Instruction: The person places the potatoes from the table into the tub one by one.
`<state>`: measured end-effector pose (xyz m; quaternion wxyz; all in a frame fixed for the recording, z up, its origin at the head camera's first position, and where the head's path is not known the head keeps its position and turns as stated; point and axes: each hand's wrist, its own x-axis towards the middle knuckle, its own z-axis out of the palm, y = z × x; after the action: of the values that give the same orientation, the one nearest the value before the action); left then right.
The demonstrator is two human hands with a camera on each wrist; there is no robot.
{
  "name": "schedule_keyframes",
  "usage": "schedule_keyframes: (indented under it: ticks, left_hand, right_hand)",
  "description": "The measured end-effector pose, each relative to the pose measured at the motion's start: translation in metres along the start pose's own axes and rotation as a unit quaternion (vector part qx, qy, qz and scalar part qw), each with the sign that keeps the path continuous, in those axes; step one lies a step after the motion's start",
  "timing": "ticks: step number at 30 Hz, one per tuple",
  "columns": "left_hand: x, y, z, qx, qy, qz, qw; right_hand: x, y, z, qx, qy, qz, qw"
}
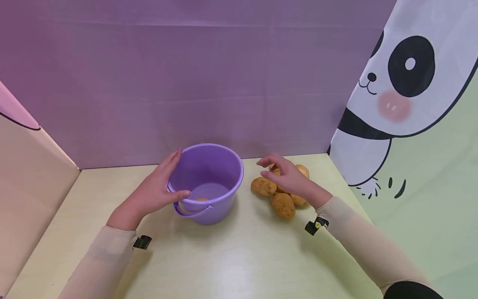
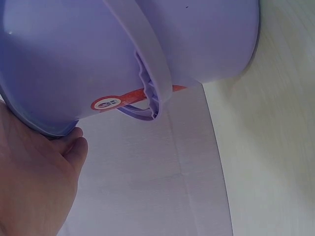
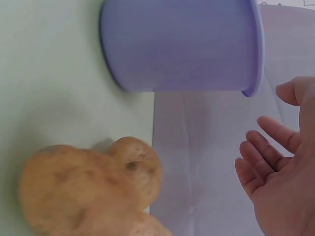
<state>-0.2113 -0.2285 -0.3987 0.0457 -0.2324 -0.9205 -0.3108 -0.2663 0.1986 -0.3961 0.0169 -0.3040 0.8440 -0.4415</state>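
Fingers of left hand (image 1: 153,191): wide, against the bucket (image 1: 224,205).
Bucket: standing upright.
Potatoes (image 1: 284,206): clustered right of bucket; front one's long axis runs near-to-far.
Fingers of right hand (image 1: 287,178): nearer, loosely parted, empty, above them.

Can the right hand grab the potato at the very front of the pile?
Probably yes. The right hand is empty and close by, the front potato has nothing on top of it, and the purple bucket stands off to the left, out of the way.
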Motion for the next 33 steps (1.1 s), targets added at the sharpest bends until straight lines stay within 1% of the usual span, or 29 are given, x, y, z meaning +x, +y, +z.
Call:
schedule_keyframes:
  ticks: [7,12,16,22,25,30,33]
  left_hand:
    - [0.001,-0.001,0.001,-0.003,0.0,0.001,1.0]
    - [0.002,-0.002,0.002,-0.002,0.0,0.003,1.0]
    - [0.002,-0.004,0.003,-0.003,0.0,0.004,1.0]
    - [0.002,-0.005,0.004,-0.004,0.001,0.005,1.0]
    - [0.002,-0.006,0.005,-0.004,0.0,0.005,1.0]
    - [0.003,-0.006,0.005,-0.005,0.001,0.002,1.0]
    - [0.002,-0.006,0.004,-0.007,0.0,0.003,1.0]
  right_hand:
    - [-0.023,0.015,0.003,-0.019,0.022,-0.018,0.999]
    - [-0.038,0.022,0.006,-0.029,0.029,-0.004,0.999]
    - [-0.048,0.025,0.01,-0.05,0.033,0.003,0.998]
    - [-0.059,0.032,0.015,-0.073,0.043,-0.008,0.996]
    - [-0.064,0.037,0.017,-0.087,0.047,-0.002,0.995]
    - [-0.07,0.043,0.02,-0.115,0.043,0.005,0.992]
    - [-0.073,0.044,0.022,-0.146,0.043,0.004,0.988]
